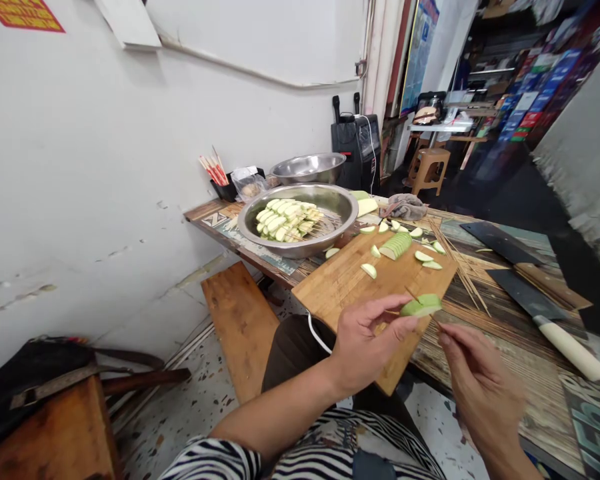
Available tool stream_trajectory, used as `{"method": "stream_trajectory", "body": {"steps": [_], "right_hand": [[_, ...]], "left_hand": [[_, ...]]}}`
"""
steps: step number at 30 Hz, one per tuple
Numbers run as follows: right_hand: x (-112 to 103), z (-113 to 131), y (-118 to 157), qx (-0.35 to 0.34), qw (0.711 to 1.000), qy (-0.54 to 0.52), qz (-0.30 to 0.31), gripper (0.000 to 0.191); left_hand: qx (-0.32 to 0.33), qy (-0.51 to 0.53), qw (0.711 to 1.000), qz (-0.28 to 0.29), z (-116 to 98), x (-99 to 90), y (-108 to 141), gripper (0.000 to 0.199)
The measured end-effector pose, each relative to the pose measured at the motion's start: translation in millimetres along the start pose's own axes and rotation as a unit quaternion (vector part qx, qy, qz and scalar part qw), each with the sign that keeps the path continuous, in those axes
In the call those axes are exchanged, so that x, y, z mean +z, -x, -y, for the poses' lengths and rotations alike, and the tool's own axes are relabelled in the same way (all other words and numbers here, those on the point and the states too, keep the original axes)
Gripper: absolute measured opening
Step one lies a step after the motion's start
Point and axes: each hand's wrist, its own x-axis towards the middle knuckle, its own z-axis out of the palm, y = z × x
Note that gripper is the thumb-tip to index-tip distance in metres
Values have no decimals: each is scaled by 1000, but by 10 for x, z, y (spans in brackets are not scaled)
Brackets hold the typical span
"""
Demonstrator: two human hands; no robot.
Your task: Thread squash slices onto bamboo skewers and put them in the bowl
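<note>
Pale green zucchini slices [422, 306] are pinched between the thumb and fingers of my left hand [363, 341], above the near right part of the wooden cutting board [330, 283]. A thin wooden skewer [436, 323] meets the slices, with its lower end between the thumb and fingers of my right hand [485, 377]. On the board lie a fanned row of cut zucchini [396, 246] and several loose half-round pieces [369, 271]. Behind the board, a steel basin [250, 235] holds a pile of skewered zucchini slices [286, 220].
Loose skewers [463, 270] lie right of the board. Farther right are a dark cleaver [503, 243] and a second cleaver with a pale handle [573, 347]. At the back stand another steel basin [307, 167], a grey cloth [405, 207] and a black speaker-like box [357, 147].
</note>
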Motion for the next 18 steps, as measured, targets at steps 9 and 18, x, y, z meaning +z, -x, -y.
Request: {"method": "stream_trajectory", "body": {"steps": [9,18], "right_hand": [[-131,41,124,99,987,-28,124,26],[-355,30,220,162,982,-12,97,35]], "left_hand": [[-27,-26,999,-38,8,-45,-111,19],[-106,-24,993,-36,-8,-46,-188,43]]}}
